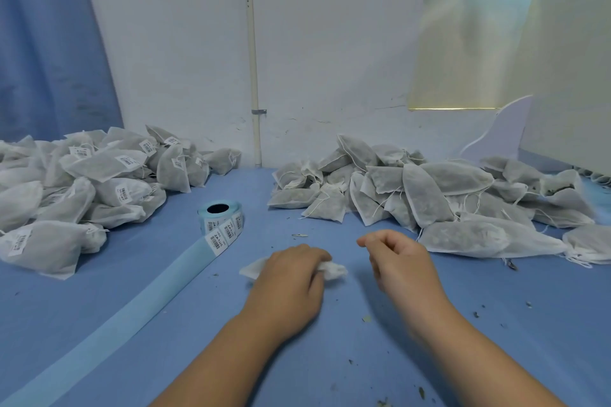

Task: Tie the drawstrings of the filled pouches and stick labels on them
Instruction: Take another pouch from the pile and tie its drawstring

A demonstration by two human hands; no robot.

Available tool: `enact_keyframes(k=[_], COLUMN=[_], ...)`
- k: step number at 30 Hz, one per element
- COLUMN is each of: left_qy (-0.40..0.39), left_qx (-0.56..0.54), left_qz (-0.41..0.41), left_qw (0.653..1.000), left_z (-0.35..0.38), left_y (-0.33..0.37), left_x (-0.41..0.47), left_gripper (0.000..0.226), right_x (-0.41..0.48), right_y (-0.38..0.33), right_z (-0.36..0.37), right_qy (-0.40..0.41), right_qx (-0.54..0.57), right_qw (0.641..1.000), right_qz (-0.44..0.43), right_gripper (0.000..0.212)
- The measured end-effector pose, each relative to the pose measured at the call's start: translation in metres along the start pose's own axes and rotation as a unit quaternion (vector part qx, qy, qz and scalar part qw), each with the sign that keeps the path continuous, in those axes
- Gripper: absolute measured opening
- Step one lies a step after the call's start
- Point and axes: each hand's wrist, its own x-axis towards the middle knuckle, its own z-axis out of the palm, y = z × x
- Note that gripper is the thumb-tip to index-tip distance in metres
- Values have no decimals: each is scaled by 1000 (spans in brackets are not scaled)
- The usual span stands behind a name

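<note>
Left hand (291, 277) on one pouch (334, 269)

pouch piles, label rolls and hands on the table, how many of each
pouch piles: 2, a labelled pile at left and an unlabelled pile at right
label roll: 1
hands: 2, the left hand on a white pouch, the right hand pinched shut just above the table
total: 5
</note>
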Motion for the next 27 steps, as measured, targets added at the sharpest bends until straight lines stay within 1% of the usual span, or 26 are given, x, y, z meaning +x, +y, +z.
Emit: enact_keyframes(k=[3, 6, 7, 8, 11, 14, 18, 22, 24, 27], left_qy=[63, 78, 77, 79, 95, 104, 115, 118, 93, 2], left_qx=[-107, -181, -198, -211, -236, -248, -233, -167, -117, -32], left_qz=[-58, -84, -89, -96, -117, -122, -113, -89, -58, -27], left_qw=[991, 977, 973, 970, 960, 955, 959, 975, 987, 999], left_z=[-4, -6, -7, -7, -8, -10, -8, -9, -10, -11], left_y=[2, 5, 5, 6, 7, 9, 8, 2, 0, 3], left_x=[2, 1, 1, 0, 1, 1, 0, -1, -2, -1], left_gripper=[25, 25, 28, 30, 28, 33, 35, 32, 32, 30], right_x=[-1, -4, -5, -7, -11, -10, -7, -6, -6, -5], right_y=[2, 3, 4, 4, 5, 6, 6, 1, -3, -6], right_z=[1, 4, 6, 7, 12, 11, 8, 4, 2, -4], right_qy=[-21, -87, -113, -136, -161, -150, -127, -109, -115, -119], right_qx=[-17, -34, -41, -52, -85, -109, -102, -59, -27, 37], right_qw=[1000, 996, 993, 989, 983, 982, 986, 992, 992, 992], right_qz=[-7, -12, -9, -7, -28, -33, -25, -36, -35, -12], right_gripper=[12, 28, 33, 33, 10, 25, 29, 24, 24, 27])
